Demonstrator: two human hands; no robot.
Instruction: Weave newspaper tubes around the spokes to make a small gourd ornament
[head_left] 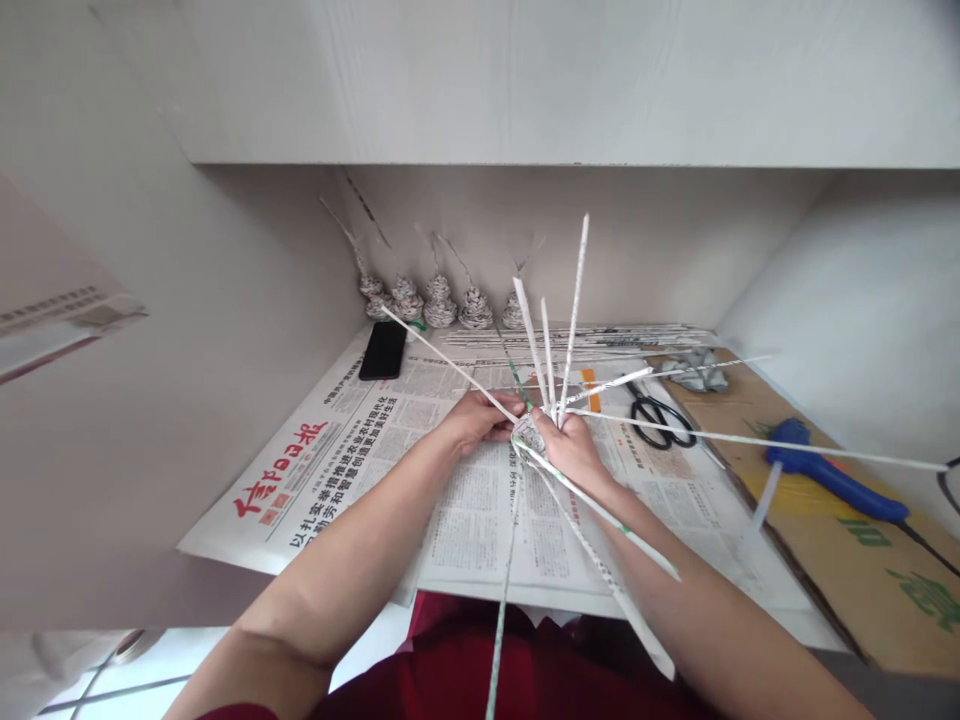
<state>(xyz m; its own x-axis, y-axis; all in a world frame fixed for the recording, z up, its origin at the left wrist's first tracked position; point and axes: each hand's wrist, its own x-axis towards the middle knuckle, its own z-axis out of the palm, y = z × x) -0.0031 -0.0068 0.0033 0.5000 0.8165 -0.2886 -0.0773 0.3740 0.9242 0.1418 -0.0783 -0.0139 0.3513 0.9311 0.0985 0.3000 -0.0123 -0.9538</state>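
Observation:
A small woven piece of rolled newspaper (pixel 529 432) is between my hands, just above the newspaper-covered table. Long paper strips (pixel 574 310) fan out from it upward, to both sides and down toward me. My left hand (pixel 480 420) is closed on the piece's left edge, near a strip that slants up and left. On the other side my right hand (pixel 571 445) grips its right edge, thumb on top by the bases of the upright strips. A thin green-flecked strip (pixel 511 360) runs away from me between the hands. Parts of the fingertips are hidden behind the woven piece.
Several gourd-shaped woven paper pieces (pixel 439 302) stand along the back wall, near a black phone (pixel 383 350). Thin paper rolls (pixel 600 338) lie behind my hands. Black-handled scissors (pixel 660 422) and a blue glue gun (pixel 832 475) lie right, the gun over cardboard (pixel 847 570). A shelf edge overhangs.

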